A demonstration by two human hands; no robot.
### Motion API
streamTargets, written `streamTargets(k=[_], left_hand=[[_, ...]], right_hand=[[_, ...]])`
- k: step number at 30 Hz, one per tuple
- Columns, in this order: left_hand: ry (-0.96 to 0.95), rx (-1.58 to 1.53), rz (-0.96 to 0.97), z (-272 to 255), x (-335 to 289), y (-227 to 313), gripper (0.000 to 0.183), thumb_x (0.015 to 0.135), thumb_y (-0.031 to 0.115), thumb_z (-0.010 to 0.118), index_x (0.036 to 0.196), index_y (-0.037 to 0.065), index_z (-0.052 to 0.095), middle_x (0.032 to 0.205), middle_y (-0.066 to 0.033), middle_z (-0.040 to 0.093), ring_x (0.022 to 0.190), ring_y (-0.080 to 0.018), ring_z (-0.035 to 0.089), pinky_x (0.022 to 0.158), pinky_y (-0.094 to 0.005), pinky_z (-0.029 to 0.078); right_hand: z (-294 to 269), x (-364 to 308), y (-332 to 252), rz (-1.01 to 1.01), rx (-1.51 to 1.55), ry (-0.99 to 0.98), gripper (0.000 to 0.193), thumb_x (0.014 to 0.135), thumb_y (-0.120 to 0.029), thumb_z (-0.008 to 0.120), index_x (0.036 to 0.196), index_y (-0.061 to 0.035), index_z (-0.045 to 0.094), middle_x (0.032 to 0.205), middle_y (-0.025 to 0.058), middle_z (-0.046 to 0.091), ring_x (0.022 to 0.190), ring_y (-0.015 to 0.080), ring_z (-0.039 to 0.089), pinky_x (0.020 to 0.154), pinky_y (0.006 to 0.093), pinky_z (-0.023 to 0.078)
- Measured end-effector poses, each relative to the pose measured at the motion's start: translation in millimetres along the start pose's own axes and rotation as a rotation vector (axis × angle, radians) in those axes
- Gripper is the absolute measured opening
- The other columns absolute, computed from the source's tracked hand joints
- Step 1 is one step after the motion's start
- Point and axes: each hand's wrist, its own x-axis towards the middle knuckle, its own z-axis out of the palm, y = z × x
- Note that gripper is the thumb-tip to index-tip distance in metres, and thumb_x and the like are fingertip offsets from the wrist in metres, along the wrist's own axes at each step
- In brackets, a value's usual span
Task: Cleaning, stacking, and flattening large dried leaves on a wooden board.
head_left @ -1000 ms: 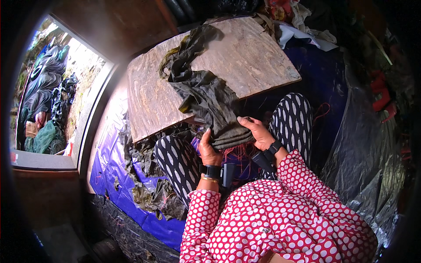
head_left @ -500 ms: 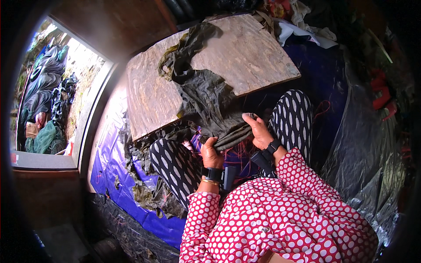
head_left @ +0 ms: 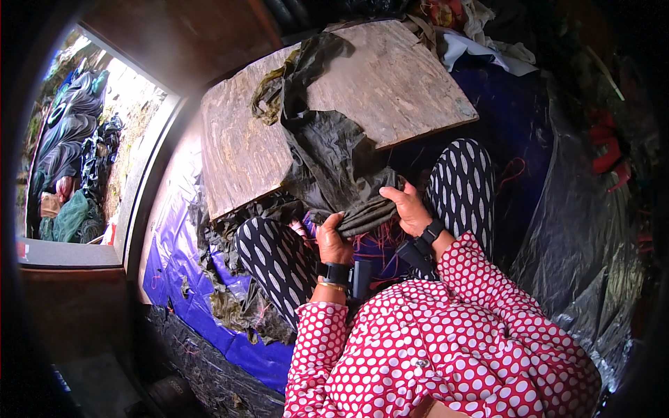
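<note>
A long, crinkled sheet of dark olive-brown seaweed [head_left: 334, 143] trails across the wooden board [head_left: 237, 150] and down over its near edge toward me. Its near end is gathered into a folded roll between my knees. My left hand [head_left: 334, 244] grips the left end of this roll, thumb on top and fingers curled underneath. At the right end my right hand [head_left: 410, 209] holds it the same way, its thumb pointing inward. The fingers under the roll are mostly hidden. Red strings [head_left: 376, 244] show just below the roll.
More dark seaweed scraps [head_left: 244, 313] lie on blue plastic sheeting [head_left: 167, 268] to the left. Clear plastic sheeting [head_left: 564, 258] spreads on the right. A doorway at the left shows bundled netting [head_left: 73, 216] outside. White cloth [head_left: 474, 52] lies behind the board.
The seaweed's near end looks slightly more rolled up. Both hands have shifted a little to the left, and the strip on the board has straightened and been drawn slightly toward me.
</note>
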Motion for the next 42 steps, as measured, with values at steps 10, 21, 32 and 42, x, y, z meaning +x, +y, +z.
streamTargets(k=[10,21,32,42], left_hand=[[-0.076,-0.152,0.025,18.0,-15.8,11.9,0.014,0.081,0.020,0.058,0.086,0.007,0.061,0.084,-0.0067,0.065,0.071,-0.0218,0.062,0.066,-0.0331,0.050],[0.012,-0.002,0.082,-4.6,3.8,1.1,0.012,0.083,0.012,0.058,0.089,0.003,0.062,0.086,-0.0091,0.065,0.076,-0.0229,0.063,0.071,-0.0322,0.051],[-0.094,-0.151,0.050,12.5,-5.4,12.2,0.018,0.084,0.023,0.060,0.096,0.009,0.063,0.098,-0.0066,0.065,0.087,-0.0235,0.063,0.078,-0.0368,0.051],[0.000,0.041,0.060,-2.7,4.1,4.2,0.009,0.081,0.016,0.056,0.080,0.007,0.060,0.074,-0.0026,0.062,0.059,-0.0143,0.057,0.044,-0.0222,0.037]], right_hand=[[10.4,-0.6,-22.4,0.165,-0.015,-0.029,0.018,0.082,-0.018,0.064,0.095,-0.0059,0.064,0.089,-0.0030,0.059,0.082,0.0068,0.053,0.076,0.0232,0.042],[-4.3,5.2,8.9,0.061,0.026,0.012,0.014,0.079,-0.008,0.059,0.093,-0.0058,0.060,0.085,-0.0017,0.058,0.078,0.0096,0.054,0.074,0.0244,0.044],[6.3,-0.8,-19.4,0.446,0.191,-0.047,0.028,0.080,-0.025,0.067,0.100,-0.0070,0.063,0.100,0.0011,0.064,0.092,0.0114,0.058,0.085,0.0335,0.045],[-8.3,5.4,5.6,0.045,-0.023,-0.008,0.018,0.079,-0.014,0.063,0.095,-0.0056,0.063,0.093,-0.0011,0.062,0.086,0.0099,0.055,0.078,0.0257,0.042]])
